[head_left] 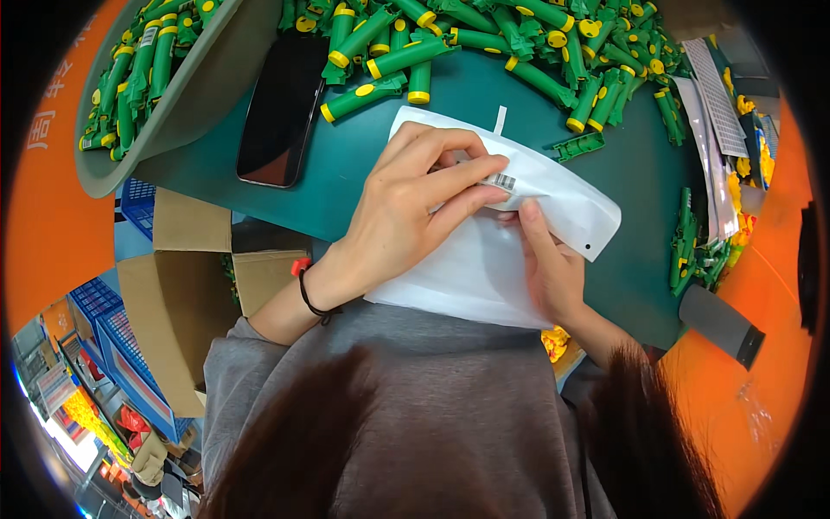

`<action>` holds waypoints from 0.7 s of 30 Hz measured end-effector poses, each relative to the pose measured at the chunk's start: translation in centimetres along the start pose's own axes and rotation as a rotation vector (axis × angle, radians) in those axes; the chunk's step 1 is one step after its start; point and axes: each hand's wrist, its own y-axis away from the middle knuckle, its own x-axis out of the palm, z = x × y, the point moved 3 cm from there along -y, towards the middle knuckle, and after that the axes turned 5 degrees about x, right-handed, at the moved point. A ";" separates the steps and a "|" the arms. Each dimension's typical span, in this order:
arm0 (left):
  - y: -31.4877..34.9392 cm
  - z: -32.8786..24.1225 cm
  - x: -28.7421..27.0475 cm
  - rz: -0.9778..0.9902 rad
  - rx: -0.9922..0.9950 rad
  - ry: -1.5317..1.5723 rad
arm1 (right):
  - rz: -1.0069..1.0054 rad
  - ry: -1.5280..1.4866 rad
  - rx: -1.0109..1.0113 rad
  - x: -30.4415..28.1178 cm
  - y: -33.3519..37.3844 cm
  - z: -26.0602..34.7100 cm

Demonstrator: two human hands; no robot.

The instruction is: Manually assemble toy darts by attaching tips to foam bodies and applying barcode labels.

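Observation:
A white plastic bag [484, 268] lies on the green table [363, 164] right in front of me. My left hand [406, 203] rests flat on its upper part, fingertips pressing a small barcode sticker [500, 181] onto the bag. My right hand [549, 264] grips the bag's right side from below, its fingers pointing up toward the sticker. A black hair band circles my left wrist.
Several green and yellow toy pieces [484, 43] are heaped at the table's far side. A black phone [281, 108] lies at the left, beside a grey-green basin [173, 104] holding more toys. Sticker sheets [713, 95] lie at the right. An open cardboard box [181, 294] stands below left.

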 end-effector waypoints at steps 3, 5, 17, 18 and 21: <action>-0.2 -0.3 0.4 -0.012 -0.012 0.011 | -0.058 0.055 -0.066 0.2 -0.1 0.4; -0.3 -0.5 0.6 -0.031 -0.010 0.011 | -0.088 0.059 -0.082 0.1 -0.1 0.5; 0.0 -0.7 0.5 -0.050 0.001 0.018 | -0.047 0.239 -0.091 -0.4 0.8 0.0; 0.1 -0.7 0.6 -0.048 0.002 0.018 | -0.046 0.226 -0.089 -0.4 0.9 -0.1; 0.2 -0.8 0.6 -0.084 0.044 -0.043 | -0.050 0.215 -0.088 -0.3 0.9 -0.2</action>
